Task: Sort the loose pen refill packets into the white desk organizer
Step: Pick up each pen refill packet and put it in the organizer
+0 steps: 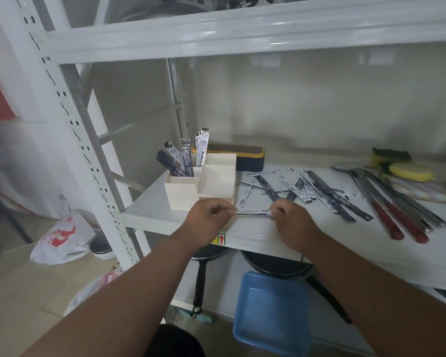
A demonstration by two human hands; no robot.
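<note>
Both hands hold one refill packet level between them, just above the front edge of the white shelf: the left hand pinches its left end with curled fingers, and the right hand grips the other end, its fingers folded round it. Just beyond the left hand stands the white desk organizer, and several packets stand upright in its rear left compartment. Beyond the right hand and out to its right, the loose refill packets lie scattered flat on the shelf, overlapping in places. Farther right of that hand lie red-handled utensils, and behind them what seem to be yellow sponges, though that corner is blurred. Below the hands, under the shelf, a blue tray and dark pans show.
</note>
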